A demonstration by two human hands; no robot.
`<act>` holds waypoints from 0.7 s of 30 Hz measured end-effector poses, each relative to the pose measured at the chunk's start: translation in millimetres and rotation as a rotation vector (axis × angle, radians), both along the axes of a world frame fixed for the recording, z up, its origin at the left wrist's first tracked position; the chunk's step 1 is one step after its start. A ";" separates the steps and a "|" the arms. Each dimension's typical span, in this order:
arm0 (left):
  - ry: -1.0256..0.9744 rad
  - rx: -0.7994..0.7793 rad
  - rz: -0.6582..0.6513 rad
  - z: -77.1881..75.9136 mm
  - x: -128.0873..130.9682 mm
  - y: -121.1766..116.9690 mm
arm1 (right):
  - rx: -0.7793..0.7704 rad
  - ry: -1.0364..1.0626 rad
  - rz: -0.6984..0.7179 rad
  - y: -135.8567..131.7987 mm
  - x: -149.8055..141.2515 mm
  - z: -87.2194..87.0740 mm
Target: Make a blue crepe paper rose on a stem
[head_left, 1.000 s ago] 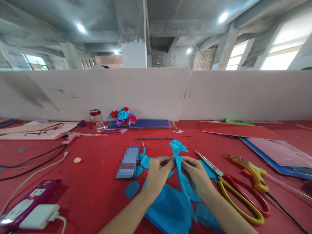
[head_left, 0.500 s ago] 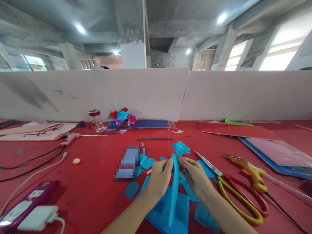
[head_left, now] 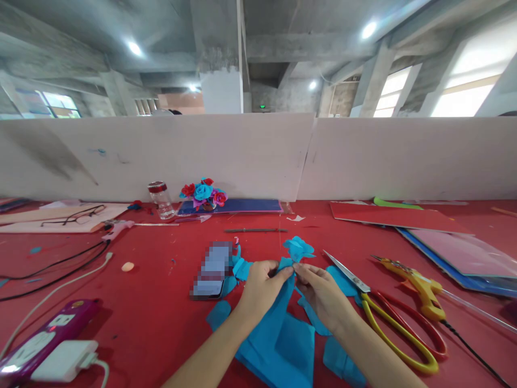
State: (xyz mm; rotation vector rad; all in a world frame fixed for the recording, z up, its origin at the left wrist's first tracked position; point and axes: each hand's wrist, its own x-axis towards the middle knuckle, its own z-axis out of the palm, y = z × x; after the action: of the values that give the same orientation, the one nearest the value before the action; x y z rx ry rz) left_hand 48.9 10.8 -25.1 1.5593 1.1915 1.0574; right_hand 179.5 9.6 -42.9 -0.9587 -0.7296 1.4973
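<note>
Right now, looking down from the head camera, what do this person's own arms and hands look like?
The left hand and right hand are ungloved human hands. The left forearm and right forearm show no sleeves as far as the picture reaches, and no watch or bracelet.

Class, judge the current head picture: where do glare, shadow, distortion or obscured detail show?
Head view: glare around the ceiling lights, washed-out windows at right; head view: soft shadow beside the purple power strip, which looks stretched near the corner; head view: phone screen pixelated; head view: left hand and right hand fairly sharp.
</note>
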 end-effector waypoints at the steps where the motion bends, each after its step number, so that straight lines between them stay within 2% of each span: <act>1: -0.035 -0.025 -0.024 1.2 -0.3 -0.3 | 0.001 0.007 0.021 -0.2 0.0 0.7; 7: -0.183 -0.073 -0.054 3.5 0.4 -0.1 | 0.015 0.028 0.090 -2.3 0.0 4.7; 12: -0.373 -0.228 -0.126 -2.0 -0.4 3.5 | 0.049 0.041 0.163 -1.5 1.1 5.9; 17: -0.324 -0.270 -0.202 0.3 -7.9 4.8 | 0.018 0.052 0.113 -1.0 2.5 7.7; 21: -0.362 -0.364 -0.246 3.9 -11.9 5.8 | -0.020 0.073 0.178 -2.0 3.7 8.5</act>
State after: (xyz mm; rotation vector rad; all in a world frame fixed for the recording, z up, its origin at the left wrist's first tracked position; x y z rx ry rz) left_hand 37.0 16.6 -21.3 1.1385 0.8608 0.8581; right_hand 183.2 7.6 -34.3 -0.8677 -0.7644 1.6893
